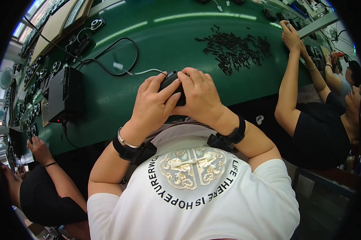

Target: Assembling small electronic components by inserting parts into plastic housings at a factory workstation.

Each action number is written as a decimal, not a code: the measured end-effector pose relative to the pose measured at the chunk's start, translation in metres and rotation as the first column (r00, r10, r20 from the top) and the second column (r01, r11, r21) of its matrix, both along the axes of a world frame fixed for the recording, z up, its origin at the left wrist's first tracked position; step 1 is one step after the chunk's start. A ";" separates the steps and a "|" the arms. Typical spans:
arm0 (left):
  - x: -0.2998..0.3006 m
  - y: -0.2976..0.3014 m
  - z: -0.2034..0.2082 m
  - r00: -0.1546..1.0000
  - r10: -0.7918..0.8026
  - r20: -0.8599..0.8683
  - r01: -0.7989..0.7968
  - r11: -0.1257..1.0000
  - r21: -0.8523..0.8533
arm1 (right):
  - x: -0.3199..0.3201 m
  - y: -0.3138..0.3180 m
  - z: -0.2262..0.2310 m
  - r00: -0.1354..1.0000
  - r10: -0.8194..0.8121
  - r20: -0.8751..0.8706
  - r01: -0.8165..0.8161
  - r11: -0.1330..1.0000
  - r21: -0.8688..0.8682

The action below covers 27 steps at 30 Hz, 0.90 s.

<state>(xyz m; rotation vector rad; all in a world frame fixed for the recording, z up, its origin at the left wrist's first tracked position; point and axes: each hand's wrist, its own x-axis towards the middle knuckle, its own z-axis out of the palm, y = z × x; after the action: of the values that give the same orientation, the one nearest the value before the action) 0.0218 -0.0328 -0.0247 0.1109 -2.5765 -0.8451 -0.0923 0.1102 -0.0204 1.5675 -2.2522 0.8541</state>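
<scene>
Near the front edge of the green table, my left hand (155, 98) and my right hand (200, 90) are both closed around a small black plastic housing (182, 98). My fingers cover much of it, so its full shape is hidden. A thin light-coloured cable with a white plug (118, 66) at its end runs from beside the housing and lies on the table to the left. Farther off to the right lies a loose heap of small black rod-like parts (238, 50); neither hand touches it.
On the left stands a black box-shaped device (66, 96) with a small red light. A thick black cable (137, 54) loops across the green tabletop (164, 40). Round speaker-like parts (96, 24) sit at the far left. Co-workers' arms (288, 84) reach over the table on both sides.
</scene>
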 end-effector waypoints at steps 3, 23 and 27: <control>0.001 0.001 0.000 0.998 0.043 -0.034 -0.048 0.983 -0.175 | -0.017 0.014 0.009 0.989 0.138 0.057 -0.138 0.990 -0.007; 0.002 -0.001 -0.003 0.997 0.005 -0.075 -0.009 0.999 -0.050 | -0.116 -0.019 0.016 0.958 -0.280 -0.057 0.277 0.860 0.429; 0.002 -0.003 -0.003 0.995 -0.028 -0.092 0.026 0.999 -0.027 | -0.116 -0.018 0.027 0.980 -0.143 0.141 0.070 0.901 0.429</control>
<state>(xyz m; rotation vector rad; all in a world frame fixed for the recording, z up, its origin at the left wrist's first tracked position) 0.0237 -0.0354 -0.0275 0.0290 -2.5066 -0.8076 -0.2085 0.0920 0.0064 1.5649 -2.7632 0.5049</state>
